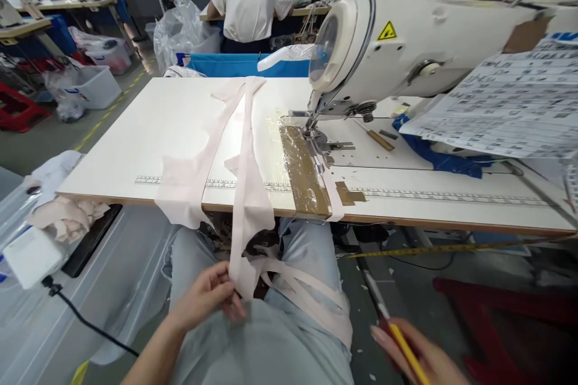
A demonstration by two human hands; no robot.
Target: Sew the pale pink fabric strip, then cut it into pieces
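My left hand (210,298) pinches the lower end of a long pale pink fabric strip (248,192) that hangs off the front edge of the white sewing table (135,144) down over my lap. More pink strips (311,301) lie looped across my thigh. A wider pink fabric piece (189,174) lies on the table beside the strip. My right hand (419,355), low at the right, holds a yellow pencil-like tool (406,352). The white sewing machine (406,42) stands at the right, its presser foot (316,135) over a taped brown patch.
A printed paper sheet (501,102) drapes over the machine arm, blue cloth (442,159) beneath it. A person in a white shirt (250,0) sits at the back. Clear plastic bins (94,87) stand at the left. A pile of pink cloth (67,219) rests at my left.
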